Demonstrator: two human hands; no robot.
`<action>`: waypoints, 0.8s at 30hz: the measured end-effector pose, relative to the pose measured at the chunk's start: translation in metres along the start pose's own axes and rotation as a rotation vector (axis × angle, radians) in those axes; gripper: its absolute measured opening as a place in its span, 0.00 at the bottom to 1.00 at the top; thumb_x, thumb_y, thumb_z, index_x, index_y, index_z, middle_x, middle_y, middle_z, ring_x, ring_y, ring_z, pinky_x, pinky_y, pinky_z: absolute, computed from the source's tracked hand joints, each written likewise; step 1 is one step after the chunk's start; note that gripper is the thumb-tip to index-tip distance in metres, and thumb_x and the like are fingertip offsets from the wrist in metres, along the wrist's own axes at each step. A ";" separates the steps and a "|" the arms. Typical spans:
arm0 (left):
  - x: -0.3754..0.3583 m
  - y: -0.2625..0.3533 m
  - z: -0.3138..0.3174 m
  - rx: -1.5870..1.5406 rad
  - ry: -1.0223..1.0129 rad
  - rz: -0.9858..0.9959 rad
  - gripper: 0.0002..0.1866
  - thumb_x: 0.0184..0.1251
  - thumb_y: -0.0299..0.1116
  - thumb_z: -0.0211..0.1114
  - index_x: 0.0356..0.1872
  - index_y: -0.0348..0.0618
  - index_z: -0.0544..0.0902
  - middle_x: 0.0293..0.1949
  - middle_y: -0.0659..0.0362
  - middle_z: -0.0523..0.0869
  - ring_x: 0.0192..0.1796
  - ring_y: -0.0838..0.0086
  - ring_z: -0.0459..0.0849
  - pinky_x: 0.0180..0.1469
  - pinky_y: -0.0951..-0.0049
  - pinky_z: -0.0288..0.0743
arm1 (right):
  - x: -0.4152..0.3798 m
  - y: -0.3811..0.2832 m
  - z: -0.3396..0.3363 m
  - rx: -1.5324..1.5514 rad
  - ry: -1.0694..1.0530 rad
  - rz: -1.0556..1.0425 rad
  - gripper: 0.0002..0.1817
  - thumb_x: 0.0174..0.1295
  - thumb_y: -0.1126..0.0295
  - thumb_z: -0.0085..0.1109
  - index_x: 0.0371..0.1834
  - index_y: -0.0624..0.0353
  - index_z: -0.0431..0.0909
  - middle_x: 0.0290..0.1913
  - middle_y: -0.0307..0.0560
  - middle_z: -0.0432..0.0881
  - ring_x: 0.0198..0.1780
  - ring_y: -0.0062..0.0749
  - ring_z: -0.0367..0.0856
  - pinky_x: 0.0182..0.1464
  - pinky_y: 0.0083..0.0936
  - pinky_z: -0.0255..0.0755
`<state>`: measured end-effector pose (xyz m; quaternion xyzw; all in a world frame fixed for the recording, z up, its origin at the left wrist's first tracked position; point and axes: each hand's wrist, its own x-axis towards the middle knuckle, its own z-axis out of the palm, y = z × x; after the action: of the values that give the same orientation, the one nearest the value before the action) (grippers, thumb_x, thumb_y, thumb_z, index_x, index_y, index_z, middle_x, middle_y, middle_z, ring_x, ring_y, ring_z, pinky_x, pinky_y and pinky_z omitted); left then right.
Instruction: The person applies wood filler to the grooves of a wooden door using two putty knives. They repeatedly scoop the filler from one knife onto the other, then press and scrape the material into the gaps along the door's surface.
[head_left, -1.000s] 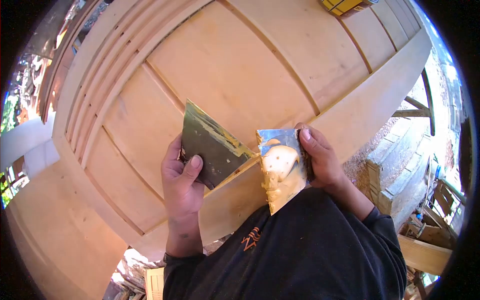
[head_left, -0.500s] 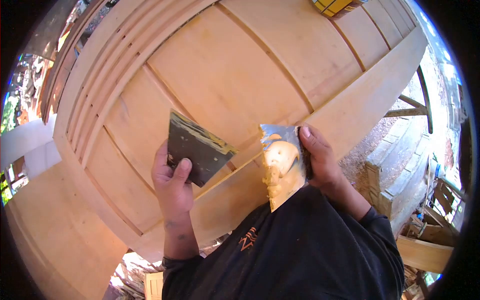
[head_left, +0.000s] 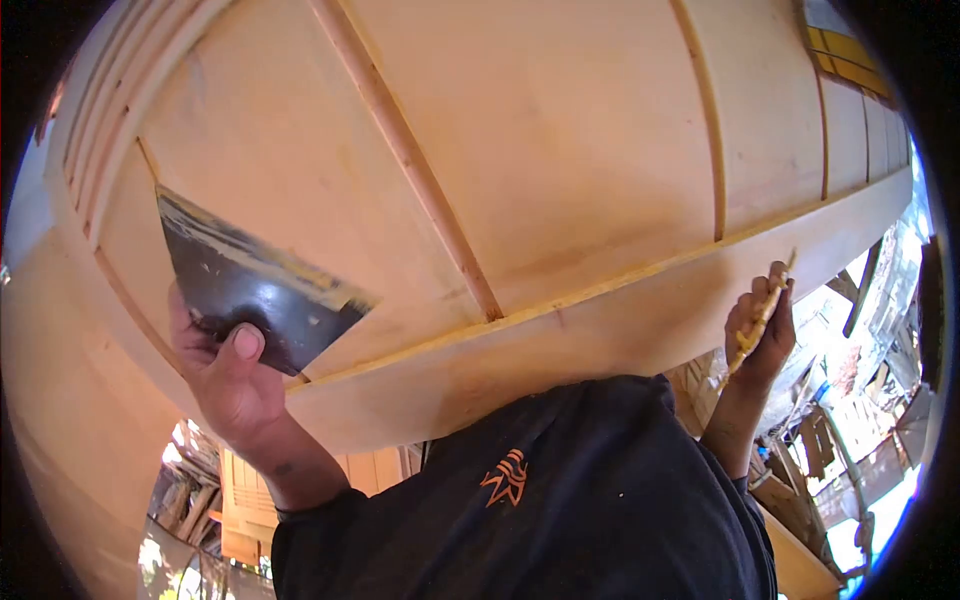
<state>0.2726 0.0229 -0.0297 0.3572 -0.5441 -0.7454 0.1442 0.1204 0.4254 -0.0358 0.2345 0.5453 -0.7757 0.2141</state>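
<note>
My left hand (head_left: 235, 375) is closed on a dark, flat trapezoid spreader (head_left: 255, 290), its thumb on the face and its upper edge smeared with pale filler. The spreader is over the left part of a large wooden panel (head_left: 570, 130) with raised strips. At the right, my right hand (head_left: 765, 325) grips a second spreader (head_left: 757, 330), seen nearly edge-on, with yellowish filler along its edge. That hand is near the panel's front rail. The two hands are far apart.
A yellow container (head_left: 848, 60) stands on the panel at the upper right. Another smooth wooden board (head_left: 80, 400) lies at the left. Below the panel are stacked wood pieces (head_left: 190, 500) and a slatted wooden piece (head_left: 245, 510). Wood scraps and debris lie at the lower right.
The hands have moved apart, left hand leftward and right hand rightward. The right spreader has turned from face-on to edge-on. The view has shifted closer to the panel.
</note>
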 end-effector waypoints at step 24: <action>0.021 0.017 0.049 0.833 -0.764 -0.133 0.17 0.51 0.24 0.63 0.45 0.37 0.81 0.38 0.44 0.83 0.39 0.56 0.84 0.42 0.67 0.79 | 0.076 -0.040 -0.034 0.157 -0.513 0.102 0.08 0.71 0.68 0.38 0.35 0.60 0.61 0.19 0.43 0.68 0.17 0.28 0.67 0.27 0.25 0.68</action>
<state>0.2208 0.0386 -0.0149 0.1225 -0.7820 -0.5517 -0.2629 0.0408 0.4644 -0.0615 0.0734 0.3991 -0.8379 0.3651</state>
